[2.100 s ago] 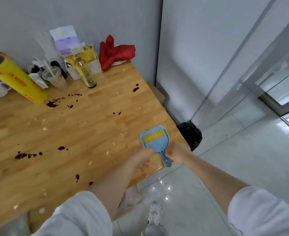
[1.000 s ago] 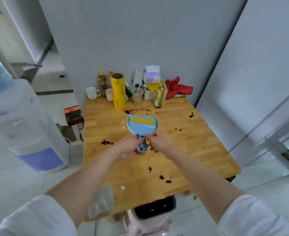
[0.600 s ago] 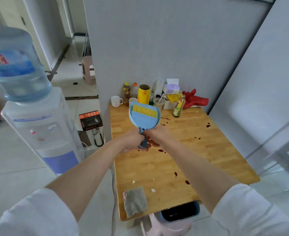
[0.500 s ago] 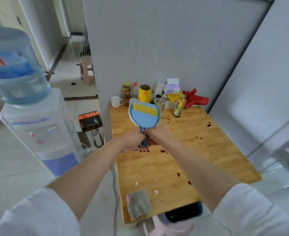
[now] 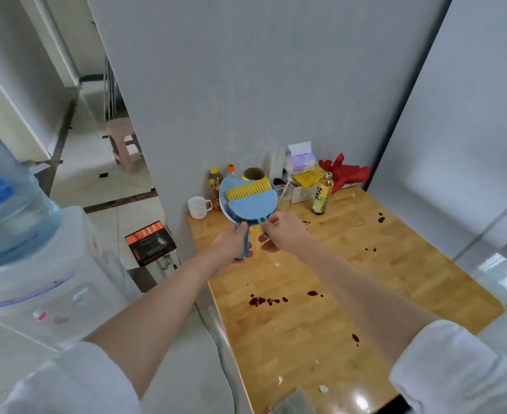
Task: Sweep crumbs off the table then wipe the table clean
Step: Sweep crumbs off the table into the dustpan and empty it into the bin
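Note:
I hold a small blue dustpan (image 5: 253,206) upright above the left side of the wooden table (image 5: 395,264). My left hand (image 5: 231,245) grips the dustpan's handle. A blue brush with yellow bristles (image 5: 247,189) lies nested in the pan, tilted, and my right hand (image 5: 285,230) pinches its thin handle. White crumbs (image 5: 323,389) and dark red stains (image 5: 264,300) are scattered over the tabletop. A grey cloth (image 5: 292,401) lies at the table's near edge.
Along the wall stand a white mug (image 5: 197,207), bottles (image 5: 322,194), a yellow roll (image 5: 253,174), a tissue box (image 5: 301,158) and red gloves (image 5: 346,171). A water dispenser (image 5: 28,264) stands on the left, a boxed item (image 5: 150,243) on the floor.
I stepped back from the table's right side to its near end, lifting the dustpan set. The brush has tilted in the pan as my right hand pulls at its handle.

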Demonstrator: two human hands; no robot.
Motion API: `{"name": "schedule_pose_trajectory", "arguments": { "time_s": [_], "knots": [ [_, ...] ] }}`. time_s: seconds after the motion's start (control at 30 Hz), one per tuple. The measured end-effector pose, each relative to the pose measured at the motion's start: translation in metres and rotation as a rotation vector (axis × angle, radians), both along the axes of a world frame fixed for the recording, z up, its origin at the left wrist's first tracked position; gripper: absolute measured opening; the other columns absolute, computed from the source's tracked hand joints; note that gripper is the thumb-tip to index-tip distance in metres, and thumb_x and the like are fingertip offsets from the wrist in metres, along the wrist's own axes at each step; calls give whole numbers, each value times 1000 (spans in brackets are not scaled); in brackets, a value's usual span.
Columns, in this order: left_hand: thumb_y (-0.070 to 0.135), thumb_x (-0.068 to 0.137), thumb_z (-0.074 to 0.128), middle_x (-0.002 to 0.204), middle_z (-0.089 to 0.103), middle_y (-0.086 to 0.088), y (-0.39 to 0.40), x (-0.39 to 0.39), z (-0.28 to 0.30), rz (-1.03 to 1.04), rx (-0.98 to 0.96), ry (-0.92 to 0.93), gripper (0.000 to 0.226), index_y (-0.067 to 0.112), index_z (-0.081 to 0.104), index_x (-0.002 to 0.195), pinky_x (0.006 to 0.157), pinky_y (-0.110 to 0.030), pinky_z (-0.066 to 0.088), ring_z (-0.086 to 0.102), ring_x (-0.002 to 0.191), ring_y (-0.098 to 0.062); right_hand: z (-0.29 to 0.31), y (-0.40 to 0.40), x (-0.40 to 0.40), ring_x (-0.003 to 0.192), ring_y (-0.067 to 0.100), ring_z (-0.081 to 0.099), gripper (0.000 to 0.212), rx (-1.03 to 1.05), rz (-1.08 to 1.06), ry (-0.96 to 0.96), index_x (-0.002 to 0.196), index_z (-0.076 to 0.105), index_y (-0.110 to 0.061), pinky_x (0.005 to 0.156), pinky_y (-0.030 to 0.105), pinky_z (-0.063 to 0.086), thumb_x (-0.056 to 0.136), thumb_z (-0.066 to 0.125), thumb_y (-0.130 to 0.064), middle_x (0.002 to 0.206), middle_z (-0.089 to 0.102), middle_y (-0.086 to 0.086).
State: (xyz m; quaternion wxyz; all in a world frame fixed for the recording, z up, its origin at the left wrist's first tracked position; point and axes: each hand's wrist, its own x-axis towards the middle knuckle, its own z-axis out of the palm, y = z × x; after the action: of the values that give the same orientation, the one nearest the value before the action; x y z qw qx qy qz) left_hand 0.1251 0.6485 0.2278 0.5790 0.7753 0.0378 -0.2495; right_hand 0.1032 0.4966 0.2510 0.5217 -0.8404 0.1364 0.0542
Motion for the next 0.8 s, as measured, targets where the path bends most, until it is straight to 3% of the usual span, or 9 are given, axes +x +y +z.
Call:
{"name": "schedule_pose_trajectory", "arguments": {
  "time_s": [0.1,0.23,0.3,0.37,0.53,0.63,0.73,0.8],
  "knots": [
    [46,103,44,85,61,-4,25,36,-14,-63,108,-20,37,13,56,111,56,-26,46,61,66,-15,-3,-6,29,57,14,64,20,-116,-43,-81,106,59,-7,49,23,54,105,45,-21,81,66,7],
    [44,102,49,84,62,-3,51,80,-45,-168,137,41,31,14,56,105,48,-21,45,57,58,-11,-23,-13,63,68,18,71,24,115,-271,-102,113,58,-4,63,31,61,106,45,-23,100,67,6],
    [40,101,51,86,64,-4,63,99,-65,-212,123,73,30,10,56,109,47,-21,46,58,56,-11,-41,-18,76,71,19,74,21,151,-381,-145,108,62,-6,66,30,61,103,51,-24,102,72,6],
    [33,100,54,83,63,-7,79,120,-86,-250,108,91,32,3,56,110,48,-23,49,57,54,-13,-56,-20,86,76,20,75,17,128,-538,-191,98,67,-14,77,37,62,99,57,-27,89,76,7],
    [41,98,57,69,55,-7,117,170,-128,-354,73,154,35,6,58,90,47,-25,46,49,46,-15,-85,-29,93,76,19,71,15,-7,-825,-227,88,67,-28,85,45,60,99,59,-22,79,72,-1],
    [50,98,53,62,53,-3,139,196,-154,-412,67,250,43,8,62,89,47,-23,44,49,47,-15,-124,-27,95,77,22,69,13,-150,-870,-137,89,70,-23,82,45,59,98,61,-22,76,71,2],
    [53,97,52,58,55,-2,151,212,-178,-444,82,245,49,6,65,91,47,-22,41,51,48,-17,-160,-38,94,77,27,65,21,-379,-779,92,100,69,-8,62,31,48,99,52,-20,80,70,9],
    [53,97,53,57,57,0,157,221,-193,-452,82,241,48,7,65,88,47,-23,41,52,49,-16,-184,-51,98,78,33,62,23,-501,-698,215,106,66,-3,62,35,47,99,50,-18,82,66,12]
  ]
}}
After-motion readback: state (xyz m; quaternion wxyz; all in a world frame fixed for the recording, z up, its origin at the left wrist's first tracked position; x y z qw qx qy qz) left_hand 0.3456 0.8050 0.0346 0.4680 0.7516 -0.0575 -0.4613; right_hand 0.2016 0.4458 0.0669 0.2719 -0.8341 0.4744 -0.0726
